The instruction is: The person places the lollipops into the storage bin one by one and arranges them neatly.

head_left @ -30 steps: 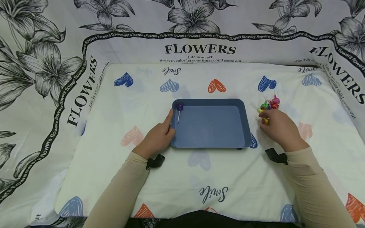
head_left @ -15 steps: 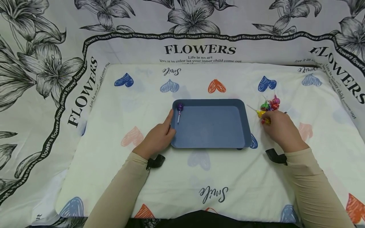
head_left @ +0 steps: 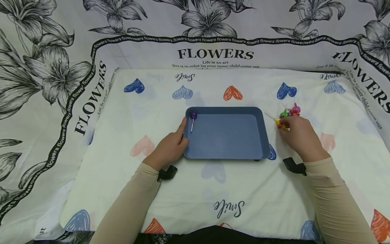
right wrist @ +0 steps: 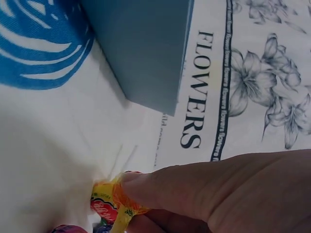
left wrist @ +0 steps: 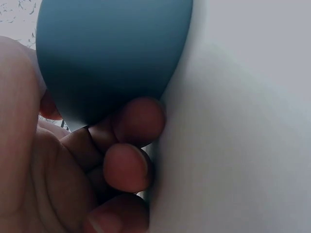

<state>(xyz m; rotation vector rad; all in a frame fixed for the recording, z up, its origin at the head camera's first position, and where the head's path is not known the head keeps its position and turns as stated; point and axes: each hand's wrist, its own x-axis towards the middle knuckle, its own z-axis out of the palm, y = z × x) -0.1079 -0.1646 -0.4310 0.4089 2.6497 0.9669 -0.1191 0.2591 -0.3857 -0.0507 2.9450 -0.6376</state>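
Observation:
A blue-grey rectangular tray (head_left: 225,156) lies on the heart-printed cloth, with a purple lollipop (head_left: 193,116) at its far left corner, stick pointing toward me. My left hand (head_left: 169,149) holds the tray's left side, index finger along the rim and thumb at the edge; the left wrist view has curled fingertips (left wrist: 141,121) against the outer wall. Right of the tray, my right hand (head_left: 300,137) pinches a yellow-wrapped lollipop (right wrist: 104,201) between thumb and fingers. Beside it lie more lollipops, among them a green one (head_left: 284,113) and a pink one (head_left: 295,109), partly covered by that hand.
The pale cloth (head_left: 182,189) with printed hearts and "Smile" lies over a white floral sheet (head_left: 146,54). A gap of bare cloth separates the tray's right wall from the lollipop pile. Black wrist straps (head_left: 295,166) sit below both hands.
At the pile, the right hand's fingers have shifted slightly around the yellow lollipops, which have moved a little. The left hand and tray keep their places; the view has drifted slightly.

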